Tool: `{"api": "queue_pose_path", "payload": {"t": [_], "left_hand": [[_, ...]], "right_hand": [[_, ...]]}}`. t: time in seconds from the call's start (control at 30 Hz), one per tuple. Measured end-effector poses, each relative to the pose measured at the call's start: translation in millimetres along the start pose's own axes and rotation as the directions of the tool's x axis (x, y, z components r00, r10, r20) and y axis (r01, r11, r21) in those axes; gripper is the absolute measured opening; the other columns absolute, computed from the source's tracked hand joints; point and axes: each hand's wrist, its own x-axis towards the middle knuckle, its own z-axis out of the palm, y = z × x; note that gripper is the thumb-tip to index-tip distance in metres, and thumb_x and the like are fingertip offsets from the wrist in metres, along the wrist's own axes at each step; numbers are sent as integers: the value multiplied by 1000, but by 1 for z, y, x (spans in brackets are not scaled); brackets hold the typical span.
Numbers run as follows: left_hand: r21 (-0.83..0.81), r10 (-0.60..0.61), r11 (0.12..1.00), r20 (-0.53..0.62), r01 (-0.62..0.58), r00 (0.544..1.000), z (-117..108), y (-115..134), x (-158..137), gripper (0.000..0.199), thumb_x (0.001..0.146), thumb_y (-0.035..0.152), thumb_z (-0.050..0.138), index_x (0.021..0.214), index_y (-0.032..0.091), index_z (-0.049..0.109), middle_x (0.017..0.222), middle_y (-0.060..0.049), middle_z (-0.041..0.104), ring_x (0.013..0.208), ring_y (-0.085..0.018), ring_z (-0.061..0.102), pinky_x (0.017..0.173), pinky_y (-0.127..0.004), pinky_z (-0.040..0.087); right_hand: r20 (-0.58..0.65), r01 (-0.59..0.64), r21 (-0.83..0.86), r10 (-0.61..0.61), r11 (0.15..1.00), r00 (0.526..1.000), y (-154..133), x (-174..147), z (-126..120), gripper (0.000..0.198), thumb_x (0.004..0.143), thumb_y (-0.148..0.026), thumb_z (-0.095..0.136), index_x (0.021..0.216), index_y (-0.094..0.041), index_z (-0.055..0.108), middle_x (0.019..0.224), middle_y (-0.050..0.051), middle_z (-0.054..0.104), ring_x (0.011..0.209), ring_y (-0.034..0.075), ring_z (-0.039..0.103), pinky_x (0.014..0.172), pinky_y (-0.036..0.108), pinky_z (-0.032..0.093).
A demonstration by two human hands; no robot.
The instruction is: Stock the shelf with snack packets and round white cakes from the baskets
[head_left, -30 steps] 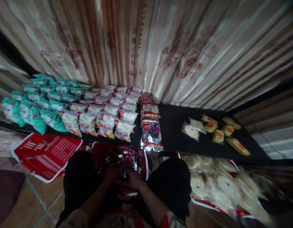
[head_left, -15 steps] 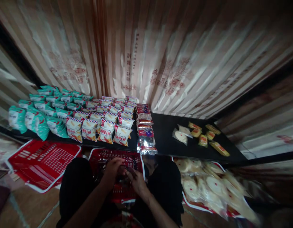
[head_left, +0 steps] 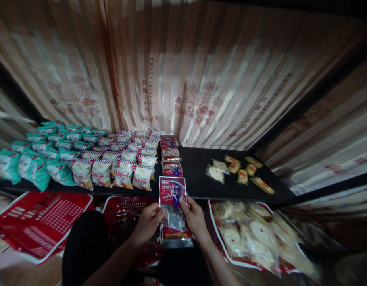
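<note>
Between both hands is a red and silver snack packet [head_left: 173, 216], held upright with its printed front toward me. My left hand [head_left: 150, 222] pinches its left edge between thumb and fingers. On the opposite edge, my right hand [head_left: 193, 214] grips it with the thumb on the front. Directly behind it, a row of similar red packets [head_left: 170, 153] lies on the black shelf [head_left: 195, 171]. Below my hands stands a red basket [head_left: 123, 202] with dark, shiny packets inside, partly hidden by my arms.
Left of the packet row stand white snack bags [head_left: 122, 172] and teal bags [head_left: 34, 167]. To the right lie yellow packages [head_left: 262, 185] and clear bags of pale round cakes [head_left: 216, 173]. A red basket [head_left: 46, 222] sits lower left; another basket [head_left: 211, 214] lower right holds bagged pale rounds.
My hands were together low over the middle basket. Now they are higher and apart, holding the red packet up in front of the shelf. The view has shifted slightly to the right.
</note>
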Motion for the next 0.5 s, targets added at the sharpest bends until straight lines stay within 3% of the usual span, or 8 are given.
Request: {"api": "queue_pose_path", "payload": {"t": [0.1, 0.23, 0.33, 0.5], "left_hand": [[-80, 10, 997, -61, -15, 998, 15, -4, 16, 32, 67, 49, 62, 67, 18, 54, 63, 1, 59, 60, -13, 57, 56, -23, 44], [-99, 21, 994, -171, -38, 985, 26, -3, 38, 30, 67, 45, 63, 65, 18, 51, 60, 3, 57, 58, -11, 56, 56, -22, 44], [-82, 18, 996, -166, -32, 986, 33, 5, 50, 23, 73, 40, 59, 70, 17, 53, 64, 2, 59, 60, -11, 59, 59, -21, 46], [48, 0, 999, -192, 9, 981, 41, 11, 66, 13, 81, 24, 52, 89, 15, 57, 73, -2, 65, 67, -13, 64, 64, -24, 51]], "right_hand": [[-33, -13, -14, 13, 1000, 999, -3, 4, -5, 54, 63, -60, 68, 95, -17, 59, 60, -2, 62, 49, 13, 56, 48, 23, 44], [-30, 19, -24, -19, 1000, 999, -3, 6, -13, 78, 62, -56, 70, 126, -20, 44, 70, 0, 66, 66, 19, 64, 63, 30, 51], [-29, 44, -26, -45, 999, 999, -2, 11, -18, 87, 61, -53, 71, 132, -18, 36, 72, 0, 65, 67, 19, 63, 63, 31, 50], [-70, 64, -101, -71, 993, 995, -6, 34, -29, 84, 63, -47, 68, 133, -13, 37, 68, -1, 64, 62, 18, 61, 58, 29, 49]]}}
